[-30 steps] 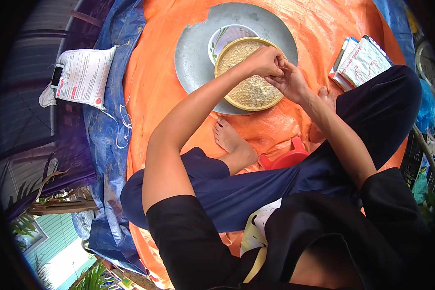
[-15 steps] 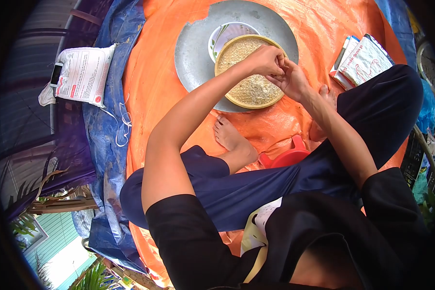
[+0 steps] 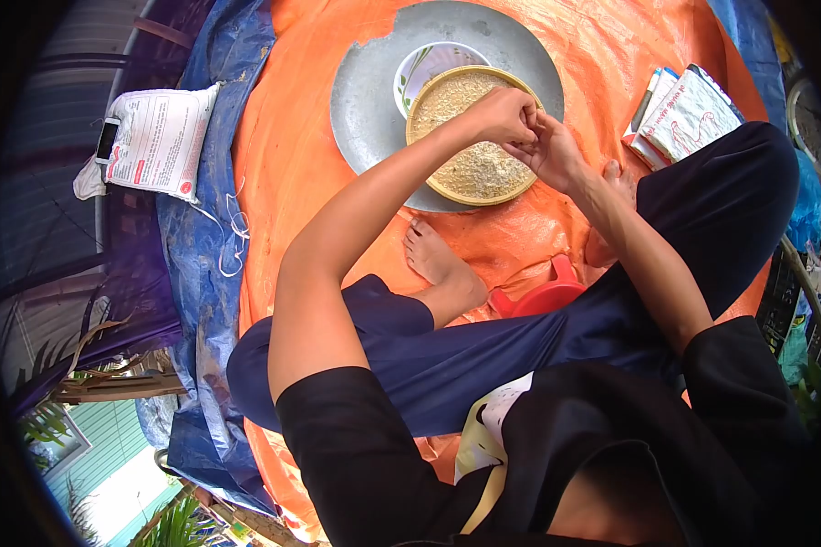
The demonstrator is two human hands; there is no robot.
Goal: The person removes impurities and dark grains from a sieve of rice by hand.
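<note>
My left hand [image 3: 504,115] and my right hand [image 3: 555,153] meet over a round yellow-rimmed basket [image 3: 417,150] filled with pale, crumbly grain-like material [image 3: 483,173]. The fingers of both hands are pinched together at the fingertips, touching each other. Whatever they hold is too small to make out. The basket rests on a wide grey metal tray [image 3: 360,109], overlapping a white bowl with a green leaf pattern [image 3: 447,56].
An orange tarp [image 3: 292,137] lies under the tray and my bare feet. A red plastic object [image 3: 547,296] is between my legs. Folded printed sacks [image 3: 689,114] lie at right; a white sack [image 3: 164,137] with a phone [image 3: 108,141] sits at left.
</note>
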